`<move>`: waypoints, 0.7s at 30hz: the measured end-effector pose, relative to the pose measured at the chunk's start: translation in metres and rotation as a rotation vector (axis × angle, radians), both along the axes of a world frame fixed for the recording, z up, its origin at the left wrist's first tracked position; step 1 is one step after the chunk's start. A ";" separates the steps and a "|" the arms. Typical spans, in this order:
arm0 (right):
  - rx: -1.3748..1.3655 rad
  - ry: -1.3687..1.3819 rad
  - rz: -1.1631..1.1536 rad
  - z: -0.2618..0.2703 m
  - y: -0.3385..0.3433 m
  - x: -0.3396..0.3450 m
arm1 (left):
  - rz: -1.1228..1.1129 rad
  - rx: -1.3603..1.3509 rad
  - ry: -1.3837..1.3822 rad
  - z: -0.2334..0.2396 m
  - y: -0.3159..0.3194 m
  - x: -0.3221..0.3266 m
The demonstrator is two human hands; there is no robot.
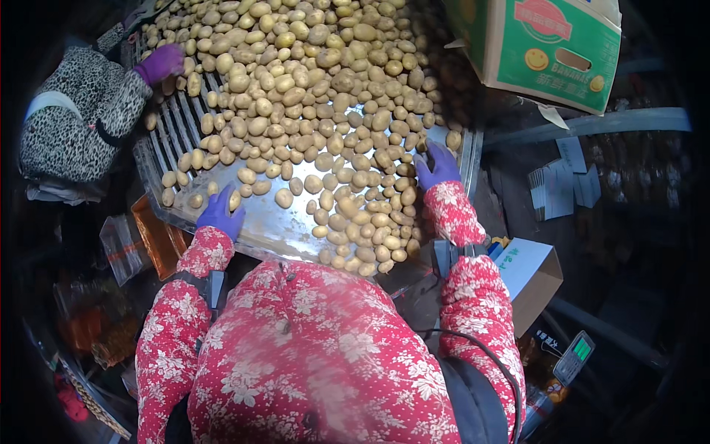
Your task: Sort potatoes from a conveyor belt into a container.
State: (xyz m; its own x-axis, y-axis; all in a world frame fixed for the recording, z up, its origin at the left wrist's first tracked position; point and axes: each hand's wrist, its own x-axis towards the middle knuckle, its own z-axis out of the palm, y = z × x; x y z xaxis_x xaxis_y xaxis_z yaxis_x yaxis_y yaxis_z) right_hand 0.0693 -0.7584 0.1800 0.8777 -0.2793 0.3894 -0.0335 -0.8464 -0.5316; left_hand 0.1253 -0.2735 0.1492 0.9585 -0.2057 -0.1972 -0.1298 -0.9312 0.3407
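Note:
A large heap of potatoes (316, 83) covers a metal sorting table (266, 216), thinning out towards my side. My left hand (222, 213), in a purple glove, is at the near left edge of the table with a potato (234, 201) between its thumb and fingers. At the right side of the heap, my right hand (438, 165), gloved alike, rests against the potatoes with its fingers apart; whether it holds one I cannot tell. A loose cluster of potatoes (366, 222) lies at the near edge between my hands.
A co-worker (83, 116) in a purple glove reaches onto the slatted part (177, 122) at the left. A green banana carton (549, 61) stands at the upper right. An open cardboard box (532, 283) is beside my right arm, and a digital scale display (574, 358) lies beyond it.

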 end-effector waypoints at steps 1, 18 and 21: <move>-0.037 0.215 0.035 -0.005 0.001 -0.002 | -0.003 -0.011 -0.005 -0.003 0.000 0.000; -0.011 1.012 0.166 0.000 -0.015 0.100 | 0.043 -0.039 0.016 0.014 -0.001 -0.003; 0.531 0.505 -0.059 0.041 -0.017 0.109 | 0.053 -0.045 0.007 0.019 -0.001 -0.005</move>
State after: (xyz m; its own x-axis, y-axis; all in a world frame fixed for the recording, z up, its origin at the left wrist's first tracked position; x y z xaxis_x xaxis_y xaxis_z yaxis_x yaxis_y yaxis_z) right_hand 0.1783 -0.7755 0.2209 0.8921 -0.3701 -0.2592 -0.4201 -0.4681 -0.7774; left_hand 0.1199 -0.2748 0.1682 0.9669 -0.1635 -0.1961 -0.0780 -0.9206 0.3827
